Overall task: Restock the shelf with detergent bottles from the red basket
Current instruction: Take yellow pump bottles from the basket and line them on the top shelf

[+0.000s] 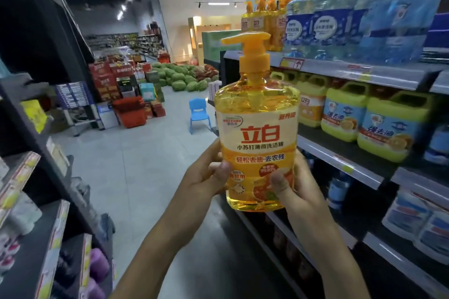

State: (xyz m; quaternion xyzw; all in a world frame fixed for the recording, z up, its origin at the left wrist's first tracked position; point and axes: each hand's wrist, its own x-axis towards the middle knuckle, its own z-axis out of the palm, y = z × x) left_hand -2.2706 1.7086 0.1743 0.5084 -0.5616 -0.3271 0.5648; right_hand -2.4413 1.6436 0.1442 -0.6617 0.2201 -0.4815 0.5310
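Supermarket shelving [340,153] is running along the right; left hand [206,177] and right hand [296,192] are both clasping the orange pump detergent bottle [257,133] low down; being top-heavy, it might tip.

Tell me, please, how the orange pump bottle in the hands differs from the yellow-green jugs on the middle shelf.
The pump bottle is clear orange with a pump top; the jugs are opaque yellow-green with moulded handles. The bottle is held upright by the left hand and right hand; the jugs stand shelved. Both carry printed labels.
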